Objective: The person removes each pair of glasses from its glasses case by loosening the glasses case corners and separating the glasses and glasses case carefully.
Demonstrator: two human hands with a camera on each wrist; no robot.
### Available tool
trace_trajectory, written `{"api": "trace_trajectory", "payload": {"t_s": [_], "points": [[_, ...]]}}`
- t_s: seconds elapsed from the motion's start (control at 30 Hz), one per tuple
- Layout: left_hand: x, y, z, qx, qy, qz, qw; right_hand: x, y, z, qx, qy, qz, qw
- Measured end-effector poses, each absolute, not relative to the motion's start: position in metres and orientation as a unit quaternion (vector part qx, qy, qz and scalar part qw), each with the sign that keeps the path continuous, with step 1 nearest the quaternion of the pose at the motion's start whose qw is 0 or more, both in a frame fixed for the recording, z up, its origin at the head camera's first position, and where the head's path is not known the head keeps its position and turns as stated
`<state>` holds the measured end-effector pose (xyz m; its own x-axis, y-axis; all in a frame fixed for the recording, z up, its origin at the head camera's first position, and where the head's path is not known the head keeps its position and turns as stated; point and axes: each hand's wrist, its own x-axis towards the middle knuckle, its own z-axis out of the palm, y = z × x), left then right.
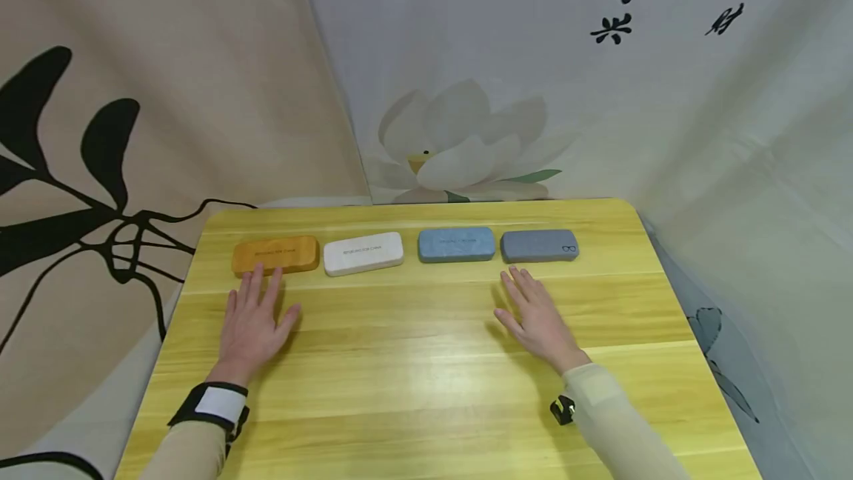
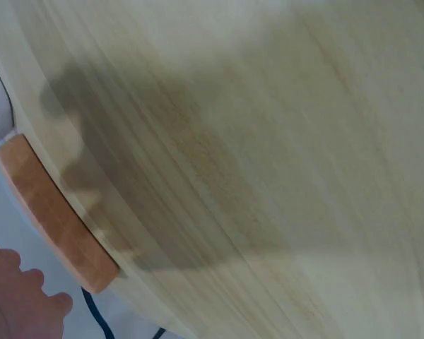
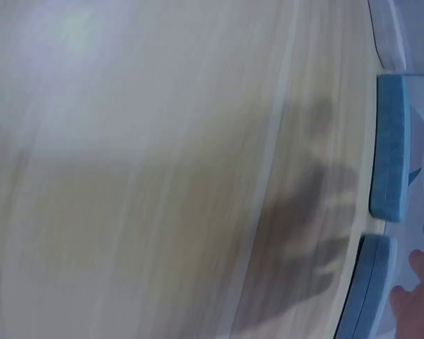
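Four glasses cases would be several, and they stand in a row along the far side of the table: an orange case (image 1: 275, 255), a white case (image 1: 363, 253), a blue case (image 1: 456, 244) and a grey-blue case (image 1: 540, 246) with a small glasses mark. My left hand (image 1: 253, 328), fingers spread, is just in front of the orange case; its fingertips overlap the case's near edge in the head view, and contact cannot be told. Below the grey-blue case, my right hand (image 1: 538, 321) hovers with straight fingers, holding nothing. Both hands cast shadows on the wood.
The wooden table (image 1: 413, 361) has rounded far corners. Behind it hangs a pale curtain (image 1: 460, 35) with a lotus print and dark characters; another curtain (image 1: 220, 80) with black leaf shapes is at the left. A wrist strap (image 1: 213, 406) circles the left wrist.
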<state>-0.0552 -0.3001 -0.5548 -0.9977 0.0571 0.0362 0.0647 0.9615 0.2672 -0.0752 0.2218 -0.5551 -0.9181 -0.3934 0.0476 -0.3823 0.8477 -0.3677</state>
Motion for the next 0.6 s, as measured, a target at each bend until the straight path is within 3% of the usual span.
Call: {"api": "trace_trajectory", "payload": {"t_s": [0.6], "points": [[-0.07,-0.316,-0.545,-0.018,-0.984,-0.175,0.029,-0.087,0.171,-0.551,-0.241,0.929,-0.28,0.006]]}}
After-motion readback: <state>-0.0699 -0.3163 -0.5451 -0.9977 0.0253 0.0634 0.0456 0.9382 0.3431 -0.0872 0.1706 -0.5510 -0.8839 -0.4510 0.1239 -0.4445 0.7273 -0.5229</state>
